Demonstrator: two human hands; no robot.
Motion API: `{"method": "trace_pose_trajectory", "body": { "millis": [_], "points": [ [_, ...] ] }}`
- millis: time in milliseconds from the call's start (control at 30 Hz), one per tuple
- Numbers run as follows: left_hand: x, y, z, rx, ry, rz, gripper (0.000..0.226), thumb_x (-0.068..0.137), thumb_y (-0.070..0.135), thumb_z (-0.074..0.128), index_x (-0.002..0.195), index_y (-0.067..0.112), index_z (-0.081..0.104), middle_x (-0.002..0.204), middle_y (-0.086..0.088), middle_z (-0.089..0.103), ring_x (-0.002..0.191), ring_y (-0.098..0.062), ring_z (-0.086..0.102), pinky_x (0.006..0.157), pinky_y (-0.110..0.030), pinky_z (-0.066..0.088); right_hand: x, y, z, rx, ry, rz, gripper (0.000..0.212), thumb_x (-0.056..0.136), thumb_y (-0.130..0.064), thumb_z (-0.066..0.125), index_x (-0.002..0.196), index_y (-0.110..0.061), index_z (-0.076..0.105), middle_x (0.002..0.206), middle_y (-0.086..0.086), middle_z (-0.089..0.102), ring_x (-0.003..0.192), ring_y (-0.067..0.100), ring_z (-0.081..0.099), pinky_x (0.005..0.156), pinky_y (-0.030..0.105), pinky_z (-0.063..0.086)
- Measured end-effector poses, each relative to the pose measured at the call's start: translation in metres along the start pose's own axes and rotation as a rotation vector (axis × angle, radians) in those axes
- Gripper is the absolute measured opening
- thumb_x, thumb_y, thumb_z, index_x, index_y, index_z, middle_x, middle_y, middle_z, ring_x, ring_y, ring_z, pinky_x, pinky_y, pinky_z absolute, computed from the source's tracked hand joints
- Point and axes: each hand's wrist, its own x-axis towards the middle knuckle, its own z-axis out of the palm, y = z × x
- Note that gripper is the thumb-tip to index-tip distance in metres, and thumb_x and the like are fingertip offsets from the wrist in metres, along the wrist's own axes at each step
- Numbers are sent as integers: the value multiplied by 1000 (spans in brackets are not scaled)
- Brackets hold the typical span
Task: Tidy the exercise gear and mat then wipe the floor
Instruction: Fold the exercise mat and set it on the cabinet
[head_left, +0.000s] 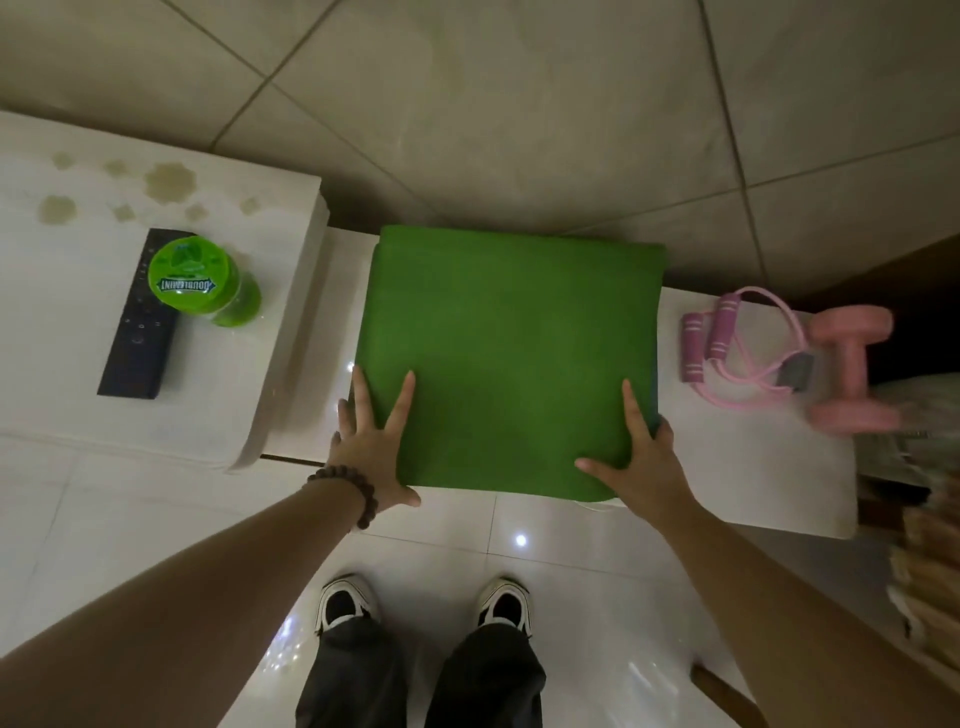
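My left hand (371, 447) flat on mat (509, 338) | right hand (644, 462) grips its near-right corner | white worktop (753, 467), glossy tiled floor (597, 597)

It's a home, most likely a living room. A glossy white tile floor (452, 545) runs under a low white cabinet (249, 364) that carries a remote (137, 332) and a gum tub (189, 275). On the bench (753, 467) beside it lie a mat (509, 353), a band (748, 348) and a dumbbell (852, 364).
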Motion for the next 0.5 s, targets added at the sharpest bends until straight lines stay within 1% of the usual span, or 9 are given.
{"method": "trace_pose_trajectory", "body": {
  "millis": [100,200,267,367,500],
  "points": [
    [4,-3,6,-13,41,28,145,66,34,86,126,50,-45,140,-14,-50,144,-45,4,112,-48,33,-4,-3,1,-12,18,17,112,70,-53,76,128,-63,-20,128,16,31,108,38,51,98,45,45],
    [6,-12,2,-40,99,70,130,74,30,78,132,50,-36,146,-16,-42,141,-44,19,109,-44,38,-7,-7,8,-9,32,38,113,69,-57,74,126,-66,-23,117,12,34,98,33,52,94,42,48],
    [4,-22,-4,-31,98,87,126,76,30,77,132,51,-34,148,-15,-38,137,-40,26,107,-41,39,-14,-8,16,-8,21,38,114,68,-57,75,123,-67,-25,114,10,33,95,30,51,93,41,48],
    [0,-34,-9,-24,67,106,128,74,33,81,132,52,-31,153,-14,-31,136,-39,30,107,-41,38,-15,-8,20,-16,5,28,115,71,-52,76,123,-66,-25,115,11,33,98,33,52,94,43,48],
    [-5,-36,-5,-38,78,125,125,74,37,80,132,53,-29,155,-13,-24,137,-40,26,108,-44,36,-6,-8,9,57,-39,9,114,74,-33,79,133,-60,-15,128,14,31,114,36,48,104,44,39]
  ]
}}
